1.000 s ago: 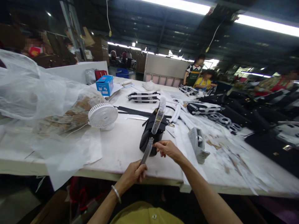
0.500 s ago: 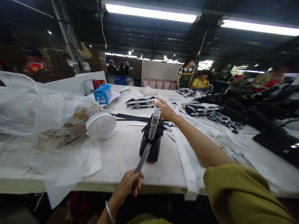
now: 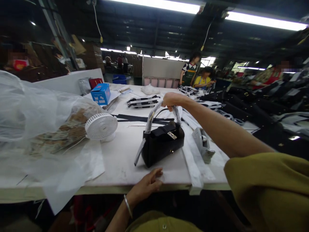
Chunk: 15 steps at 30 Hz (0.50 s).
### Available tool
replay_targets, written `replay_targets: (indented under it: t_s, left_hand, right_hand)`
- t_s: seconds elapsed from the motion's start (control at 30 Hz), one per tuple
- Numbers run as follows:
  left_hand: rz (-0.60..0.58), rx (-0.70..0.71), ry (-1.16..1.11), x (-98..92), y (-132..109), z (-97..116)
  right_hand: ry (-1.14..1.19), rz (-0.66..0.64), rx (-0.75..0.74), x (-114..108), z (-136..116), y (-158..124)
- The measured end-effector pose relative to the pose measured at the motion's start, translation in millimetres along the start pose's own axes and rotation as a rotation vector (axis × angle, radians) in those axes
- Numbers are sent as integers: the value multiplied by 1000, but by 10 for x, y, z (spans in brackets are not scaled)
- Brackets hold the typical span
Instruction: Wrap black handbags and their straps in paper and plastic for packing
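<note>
A black handbag [image 3: 161, 145] with a gold clasp stands on the white table [image 3: 120, 161], its front turned partly to the right. My right hand [image 3: 172, 100] is closed around the top of its handle [image 3: 151, 117], which is wrapped in clear plastic. From the bag's left end a plastic-covered strap end [image 3: 139, 153] sticks out and down. Near the table's front edge, below the bag, my left hand [image 3: 148, 185] is apart from it with fingers stretched out. A faint clear sheen shows by its fingertips, too blurred to name.
A white fan [image 3: 101, 126], a blue box [image 3: 100, 93] and a large clear plastic bag [image 3: 36, 112] stand left. Black straps [image 3: 125, 118] lie behind the handbag. Right are a grey tape dispenser [image 3: 201, 140] and piled black pieces [image 3: 260, 106]. Co-workers [image 3: 189, 72] are farther back.
The handbag has turned from end-on so its clasp side shows. My left hand has let go of the plastic-covered strap end and moved right. My right hand stays on the handle.
</note>
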<state>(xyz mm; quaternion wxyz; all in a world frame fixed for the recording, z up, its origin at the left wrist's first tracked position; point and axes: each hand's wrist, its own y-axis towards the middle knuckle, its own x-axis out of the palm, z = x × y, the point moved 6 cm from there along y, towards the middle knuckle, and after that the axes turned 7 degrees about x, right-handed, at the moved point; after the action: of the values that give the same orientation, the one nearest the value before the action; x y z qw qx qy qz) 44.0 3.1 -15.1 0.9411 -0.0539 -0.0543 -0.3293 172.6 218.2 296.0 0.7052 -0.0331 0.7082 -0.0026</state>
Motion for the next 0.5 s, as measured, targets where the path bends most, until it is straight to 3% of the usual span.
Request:
replay_targets:
  t_s: [0.13,0.23,0.3,0.4,0.5]
  left_hand:
    - [86,-25,84,-195,158,-28]
    - [268,14,51,-434,216,15]
    - [434,68,-45,-633,243,91]
    - [609,131,-106,-871,268,246]
    - [790,247,120,-934,182,511]
  right_hand:
    - [731,-283,-45,28,143,-284]
    - [1239,-415,-137,78,193,-502]
    - [1433,-377,-146,155,216,-586]
    - [1608,-209,-113,319,200,-647]
    - [1712,-27,-90,429,137,-691]
